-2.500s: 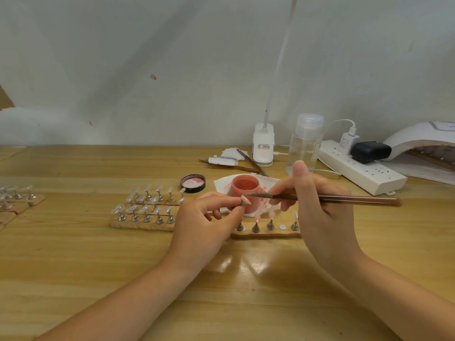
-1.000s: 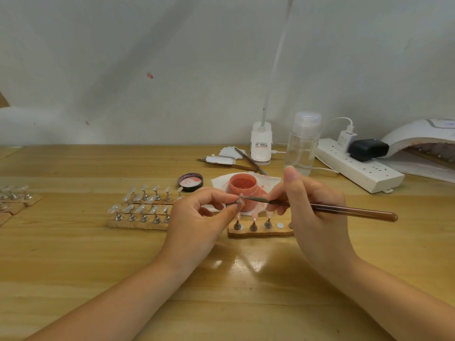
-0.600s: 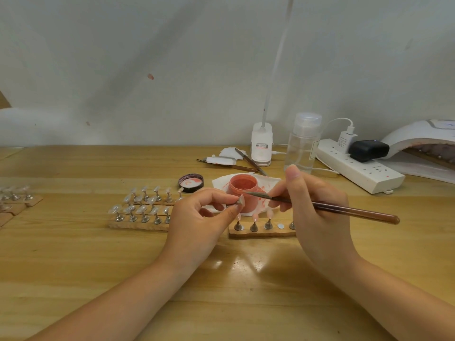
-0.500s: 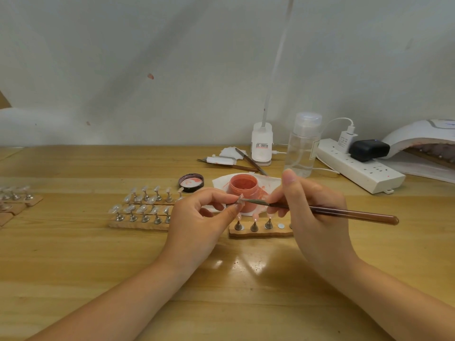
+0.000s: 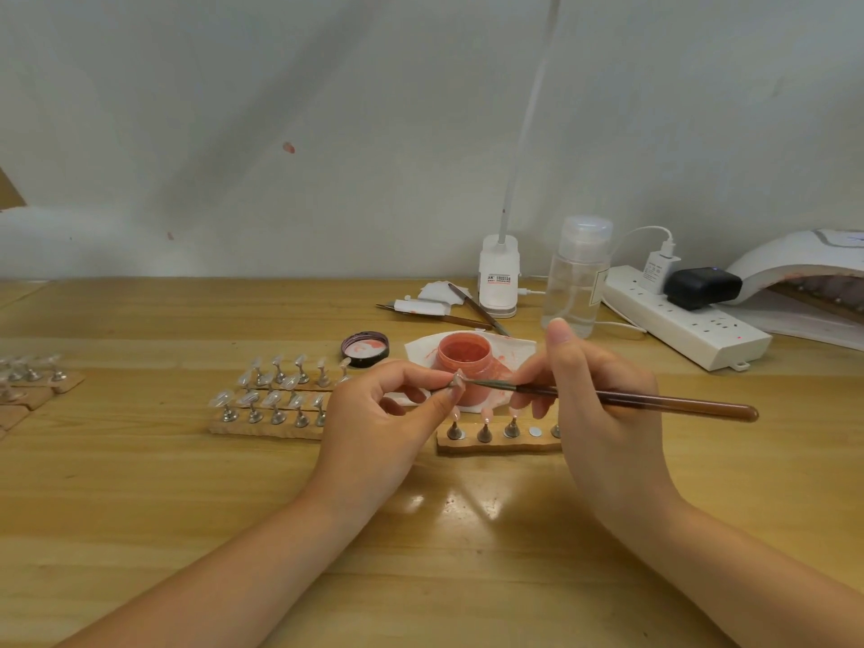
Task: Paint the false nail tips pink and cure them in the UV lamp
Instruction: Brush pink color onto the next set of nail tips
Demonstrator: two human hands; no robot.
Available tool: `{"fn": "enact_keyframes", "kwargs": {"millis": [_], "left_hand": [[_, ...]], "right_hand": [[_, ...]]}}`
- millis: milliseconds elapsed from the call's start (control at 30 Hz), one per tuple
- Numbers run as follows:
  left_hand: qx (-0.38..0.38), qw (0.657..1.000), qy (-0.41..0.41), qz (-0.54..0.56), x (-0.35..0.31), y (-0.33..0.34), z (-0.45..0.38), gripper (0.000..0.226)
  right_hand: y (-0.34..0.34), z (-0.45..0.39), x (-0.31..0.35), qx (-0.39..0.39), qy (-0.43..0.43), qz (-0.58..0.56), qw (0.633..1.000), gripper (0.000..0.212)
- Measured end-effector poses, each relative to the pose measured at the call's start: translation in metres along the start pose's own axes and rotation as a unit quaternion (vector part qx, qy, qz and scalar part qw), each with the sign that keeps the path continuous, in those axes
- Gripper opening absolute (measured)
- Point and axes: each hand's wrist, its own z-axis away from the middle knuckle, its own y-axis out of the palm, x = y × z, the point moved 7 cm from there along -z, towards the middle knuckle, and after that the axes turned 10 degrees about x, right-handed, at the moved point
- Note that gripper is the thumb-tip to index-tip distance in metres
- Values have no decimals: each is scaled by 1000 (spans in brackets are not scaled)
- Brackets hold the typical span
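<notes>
My left hand point(image 5: 374, 423) pinches a small stand with a false nail tip point(image 5: 457, 379) between thumb and forefinger. In my right hand point(image 5: 603, 413) is a long brown brush point(image 5: 654, 402), and its bristles touch that tip. Just behind stands an open jar of pink paint point(image 5: 465, 355) on a white paper. Below the tip lies a wooden holder strip point(image 5: 498, 441) carrying three pink-painted tips and one bare magnet spot. At the far right sits the white UV lamp point(image 5: 804, 268).
A wooden strip with several clear unpainted tips point(image 5: 271, 404) lies left of my hands, more strips point(image 5: 28, 381) at the far left edge. The jar lid point(image 5: 365, 349), a clear bottle point(image 5: 577, 273), a lamp base point(image 5: 499, 282), spare brushes point(image 5: 472, 311) and a power strip point(image 5: 682, 320) stand behind.
My right hand has made small strokes with the brush across the tip, drawing back towards the jar and returning. My left hand has held the tip almost still.
</notes>
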Motion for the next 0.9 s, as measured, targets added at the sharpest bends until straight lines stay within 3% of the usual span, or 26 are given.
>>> {"fn": "enact_keyframes", "kwargs": {"millis": [633,900], "left_hand": [[0,1000,-6,0,-2,0,0,15],[-3,1000,-5,-8,-2,0,0,18]], "right_hand": [[-4,3,-6,-26,36,-42,998,48],[1,-4,-2,-3,25,-6,1000,38]]}}
